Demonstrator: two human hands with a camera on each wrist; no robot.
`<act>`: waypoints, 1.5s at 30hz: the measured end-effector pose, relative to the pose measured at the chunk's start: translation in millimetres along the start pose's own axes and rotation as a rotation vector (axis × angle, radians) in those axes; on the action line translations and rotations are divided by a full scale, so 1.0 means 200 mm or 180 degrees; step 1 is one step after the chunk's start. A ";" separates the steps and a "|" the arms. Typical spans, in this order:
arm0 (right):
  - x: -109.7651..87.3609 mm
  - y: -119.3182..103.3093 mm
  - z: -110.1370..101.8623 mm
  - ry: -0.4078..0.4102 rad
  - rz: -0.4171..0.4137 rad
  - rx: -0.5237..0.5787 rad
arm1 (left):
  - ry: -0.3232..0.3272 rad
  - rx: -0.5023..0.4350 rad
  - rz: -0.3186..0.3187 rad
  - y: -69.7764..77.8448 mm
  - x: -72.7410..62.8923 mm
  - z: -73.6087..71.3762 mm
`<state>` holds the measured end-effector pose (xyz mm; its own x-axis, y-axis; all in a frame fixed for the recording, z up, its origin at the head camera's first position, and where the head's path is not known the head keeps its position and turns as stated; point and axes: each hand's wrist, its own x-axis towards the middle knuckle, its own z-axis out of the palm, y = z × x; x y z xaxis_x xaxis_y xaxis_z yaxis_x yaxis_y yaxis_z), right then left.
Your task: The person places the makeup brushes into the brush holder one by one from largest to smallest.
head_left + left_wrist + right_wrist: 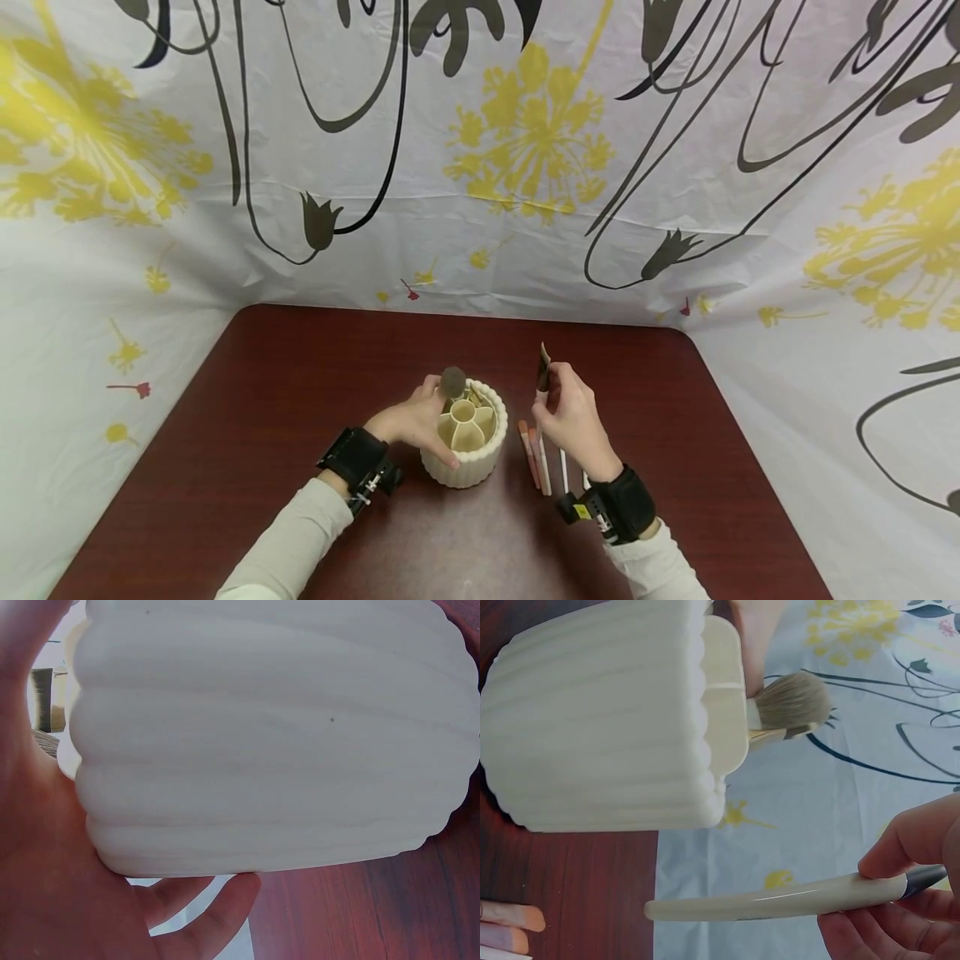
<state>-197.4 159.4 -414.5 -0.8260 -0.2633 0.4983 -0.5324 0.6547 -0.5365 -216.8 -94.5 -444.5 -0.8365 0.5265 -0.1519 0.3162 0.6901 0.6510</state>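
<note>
My left hand [411, 421] grips the rim and side of a cream, ribbed makeup brush holder [459, 475] that stands on the table. Its inside is split into compartments around a round middle cup. A fluffy brush [795, 701] stands in it at the back, along with a thinner gold-toned one. To the right of the holder, my right hand [573, 417] pinches a makeup brush [780, 901] near the ferrule. That brush is upright, with its dark head on top and the pale handle's end down. The ribbed wall fills most of the left wrist view.
Several slim sticks lie on the dark red table [337, 358] below my right hand, among them a peach-tipped one [528, 454] and a white one [564, 471]. A white cloth [420, 167] with yellow and grey flowers hangs behind the table and along its sides.
</note>
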 end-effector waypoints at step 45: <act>0.08 -0.15 0.05 0.0078 -0.0220 0.0353 | 0.0019 0.0059 -0.0051 0.00 0.00 0.00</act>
<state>-196.5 127.8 -397.2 -0.7827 -0.2868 0.5524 -0.6061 0.5529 -0.5718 -217.3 -94.8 -445.2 -0.8442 0.5124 -0.1575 0.3110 0.7075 0.6346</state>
